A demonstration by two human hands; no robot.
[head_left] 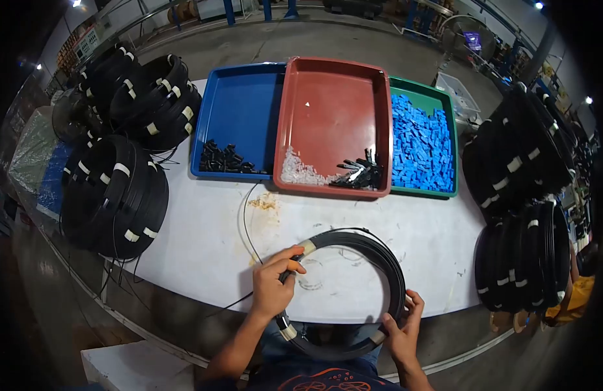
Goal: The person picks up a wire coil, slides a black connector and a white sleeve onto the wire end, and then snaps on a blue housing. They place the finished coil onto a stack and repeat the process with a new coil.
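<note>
One coil of black cable [373, 260] is in hand at the near edge of the white worktop [204, 241]. The left hand [272, 287] has its fingers pinched around the coil's left side, the right hand [400, 326] curled on the near right. It's taped in spots, with a loose tail trailing, so not finished, I'd guess. Beyond: blue tray [239, 104] with black clips, red tray [331, 98] with clear and black bits, green tray [438, 98] of blue pieces. Finished-looking coils [119, 195] are stacked left and right.
</note>
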